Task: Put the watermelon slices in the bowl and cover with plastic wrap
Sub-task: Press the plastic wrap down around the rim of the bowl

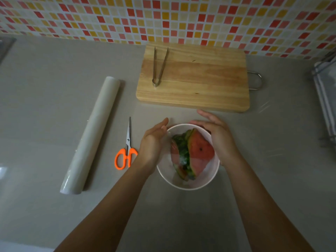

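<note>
A white bowl (181, 185) stands on the grey counter and holds watermelon slices (198, 151), red flesh and green rind. A clear sheet of plastic wrap (261, 106) lies over the bowl and spreads onto the counter to the right. My left hand (152, 144) is flat against the bowl's left side with fingers together. My right hand (218, 135) curves over the bowl's far right rim, pressing the wrap down. The roll of plastic wrap (92, 137) lies to the left.
Orange-handled scissors (127, 151) lie between the roll and the bowl. A wooden cutting board (200, 79) with metal tongs (159, 66) sits behind the bowl. A dish rack (325, 99) stands at the right edge. A tiled wall runs along the back.
</note>
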Motion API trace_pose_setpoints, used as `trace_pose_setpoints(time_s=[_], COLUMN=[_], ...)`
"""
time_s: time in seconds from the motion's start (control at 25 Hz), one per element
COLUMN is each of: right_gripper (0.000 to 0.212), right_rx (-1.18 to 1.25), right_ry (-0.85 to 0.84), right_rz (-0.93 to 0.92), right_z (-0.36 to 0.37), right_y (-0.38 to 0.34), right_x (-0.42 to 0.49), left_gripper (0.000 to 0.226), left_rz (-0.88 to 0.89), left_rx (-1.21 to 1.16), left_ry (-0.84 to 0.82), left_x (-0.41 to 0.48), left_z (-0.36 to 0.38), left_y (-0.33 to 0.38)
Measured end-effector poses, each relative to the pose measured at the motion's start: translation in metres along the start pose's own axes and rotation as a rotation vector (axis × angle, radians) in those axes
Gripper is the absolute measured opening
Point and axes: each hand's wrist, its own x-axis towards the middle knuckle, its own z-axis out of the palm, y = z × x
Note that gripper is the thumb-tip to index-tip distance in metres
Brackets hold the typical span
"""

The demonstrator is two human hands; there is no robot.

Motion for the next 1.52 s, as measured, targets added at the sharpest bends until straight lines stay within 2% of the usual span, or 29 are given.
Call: trace_pose_setpoints(time_s=[0.08, 0.12, 0.24, 0.32, 0.4, 0.52, 0.64, 0.72, 0.8, 0.88, 1.0, 1.08, 1.24, 1.36, 1.44, 1.52], right_gripper=[0.022, 0.02, 0.016, 0.017, 0.023, 0.034, 0.047, 0.043, 0.031, 0.04, 0.042, 0.042, 0.044, 0.063, 0.072, 0.073], right_rx=[-0.018, -0.05, -0.163, -0.184, -0.106, -0.012, -0.04, -0.021, 0.093, 0.101, 0.077, 0.141, 0.268, 0.208, 0.162, 0.15], right_ry=[0.082, 0.094, 0.007, -0.049, -0.034, -0.015, 0.029, 0.067, 0.148, 0.184, 0.103, 0.13, 0.146, 0.149, 0.181, 0.205], right_rz=[0.0, -0.009, -0.011, -0.012, -0.007, 0.015, 0.045, 0.109, 0.14, 0.031, -0.115, -0.127, -0.052, 0.063, 0.08, 0.09], right_z=[-0.007, -0.01, -0.005, 0.0, 0.004, 0.003, 0.006, 0.001, -0.005, -0.008, 0.004, 0.014, 0.012, 0.015, 0.016, 0.015], right_y=[-0.001, -0.003, 0.0, 0.009, 0.011, 0.005, 0.003, 0.0, 0.002, 0.008, 0.028, 0.034, 0.036, 0.035, 0.034, 0.034], right_x=[0.005, 0.006, -0.001, -0.008, -0.01, -0.008, -0.008, -0.008, -0.009, -0.019, -0.042, -0.046, -0.039, -0.04, -0.039, -0.039], left_gripper=[0.035, 0.03, 0.028, 0.032, 0.034, 0.029, 0.025, 0.033, 0.035, 0.039, 0.042, 0.043, 0.065, 0.076, 0.096, 0.114], left_rz=[-0.019, 0.004, 0.082, 0.094, 0.073, -0.027, -0.129, -0.186, -0.135, 0.027, 0.182, 0.182, 0.025, -0.008, -0.087, -0.134], left_rx=[-0.029, 0.038, 0.403, 0.491, 0.459, 0.289, 0.265, 0.192, 0.034, -0.025, 0.02, -0.017, -0.049, 0.164, 0.316, 0.349], left_ry=[-0.032, -0.051, -0.151, -0.191, -0.164, -0.116, -0.113, -0.103, -0.018, 0.038, -0.057, -0.087, -0.175, -0.036, 0.06, 0.107], left_x=[0.002, 0.004, 0.009, 0.011, 0.012, 0.016, 0.015, 0.014, 0.014, 0.007, -0.016, -0.017, -0.011, -0.01, -0.01, -0.012], left_z=[-0.006, -0.007, 0.002, 0.011, 0.014, 0.017, 0.018, 0.015, 0.004, -0.009, -0.01, -0.002, -0.002, 0.002, 0.006, 0.009], left_y=[0.007, 0.013, 0.024, 0.022, 0.021, 0.025, 0.024, 0.026, 0.026, 0.014, -0.015, -0.02, -0.008, -0.006, -0.002, 0.0])
